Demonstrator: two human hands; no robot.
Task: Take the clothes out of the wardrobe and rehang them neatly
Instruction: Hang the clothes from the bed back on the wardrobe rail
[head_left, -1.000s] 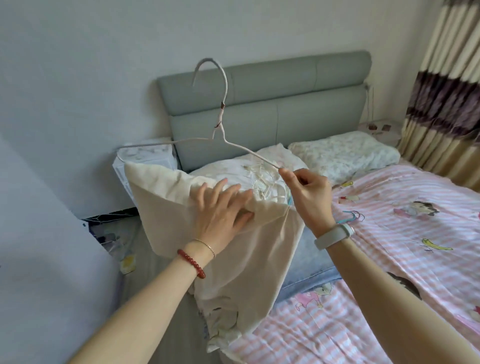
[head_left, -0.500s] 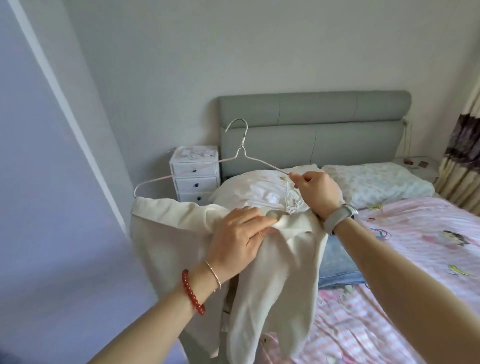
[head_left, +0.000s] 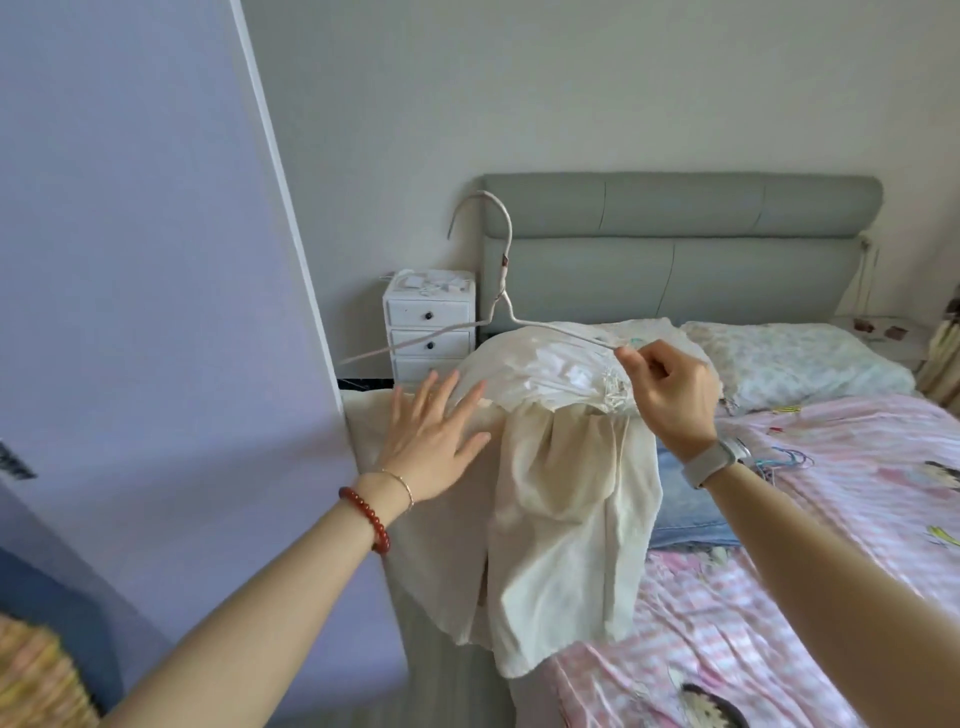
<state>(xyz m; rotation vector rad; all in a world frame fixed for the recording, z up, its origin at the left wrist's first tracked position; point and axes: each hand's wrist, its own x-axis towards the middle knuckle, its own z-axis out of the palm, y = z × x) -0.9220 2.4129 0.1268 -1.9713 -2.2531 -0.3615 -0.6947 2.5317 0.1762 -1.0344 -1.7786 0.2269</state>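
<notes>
Pinching the hanger, right hand hides its arm; left hand spread on garment

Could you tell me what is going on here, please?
A person is putting a cream garment on a wire hanger beside a bed. The right hand pinches the hanger's right arm and the fabric there; the left hand lies flat on the garment's left side. The hanger's left arm is bare.
</notes>
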